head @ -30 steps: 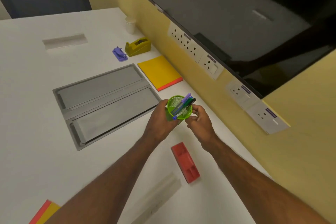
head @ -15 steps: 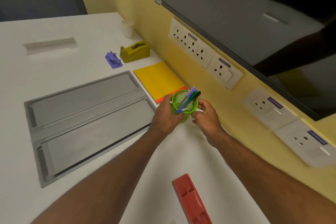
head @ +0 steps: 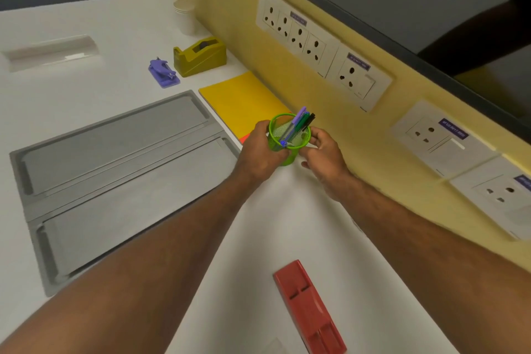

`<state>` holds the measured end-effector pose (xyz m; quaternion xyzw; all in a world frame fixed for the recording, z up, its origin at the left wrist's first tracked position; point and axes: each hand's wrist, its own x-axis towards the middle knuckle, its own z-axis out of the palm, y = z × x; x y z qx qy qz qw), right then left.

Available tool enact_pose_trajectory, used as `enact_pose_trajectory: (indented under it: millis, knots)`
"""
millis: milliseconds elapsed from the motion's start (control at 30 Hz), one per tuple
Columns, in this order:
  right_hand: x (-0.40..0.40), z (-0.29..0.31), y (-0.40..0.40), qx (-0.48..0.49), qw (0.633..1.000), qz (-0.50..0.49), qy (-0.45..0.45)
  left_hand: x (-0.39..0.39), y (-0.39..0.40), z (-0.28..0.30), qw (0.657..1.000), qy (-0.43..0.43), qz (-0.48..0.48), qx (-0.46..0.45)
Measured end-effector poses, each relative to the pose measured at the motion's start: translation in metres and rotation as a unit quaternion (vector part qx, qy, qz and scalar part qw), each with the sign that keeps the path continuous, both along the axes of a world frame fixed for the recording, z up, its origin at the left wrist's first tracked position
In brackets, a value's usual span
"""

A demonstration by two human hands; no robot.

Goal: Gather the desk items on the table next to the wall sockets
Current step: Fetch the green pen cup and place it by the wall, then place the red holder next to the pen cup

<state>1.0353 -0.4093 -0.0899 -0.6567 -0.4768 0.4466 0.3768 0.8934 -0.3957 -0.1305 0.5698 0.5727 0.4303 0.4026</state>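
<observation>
Hands: left (head: 260,152), right (head: 323,154) grip pen cup (head: 288,138) | yellow pad (head: 244,100) behind | red stapler (head: 310,307) near

Green wire-mesh pen cup (head: 288,141), matt white table (head: 86,23) — brushed grey metal panels (head: 120,169), glossy red plastic stapler (head: 310,310)

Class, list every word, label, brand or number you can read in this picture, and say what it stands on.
No text here can be read.
Purple labels on the wall sockets: print too blurred to read.
Pens in the green pen holder: any print too small to tell.
Yellow tape dispenser, red stapler: no lettering visible.
</observation>
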Motion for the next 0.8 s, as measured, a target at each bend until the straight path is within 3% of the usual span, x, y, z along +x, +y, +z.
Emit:
enact_pose_trajectory:
  millis: [367, 533, 800]
  knots:
    - [0.004, -0.006, -0.021, -0.02, 0.999, 0.022, -0.018, -0.002, -0.015, 0.0, 0.999, 0.022, -0.009, -0.026]
    - [0.012, -0.01, -0.071, -0.029, 0.999, -0.021, -0.038, -0.008, -0.065, -0.004, 0.996, 0.061, -0.002, -0.069]
    - [0.025, -0.005, -0.175, -0.043, 0.995, -0.004, -0.092, -0.01, -0.153, 0.009, 0.985, 0.119, -0.097, -0.077]
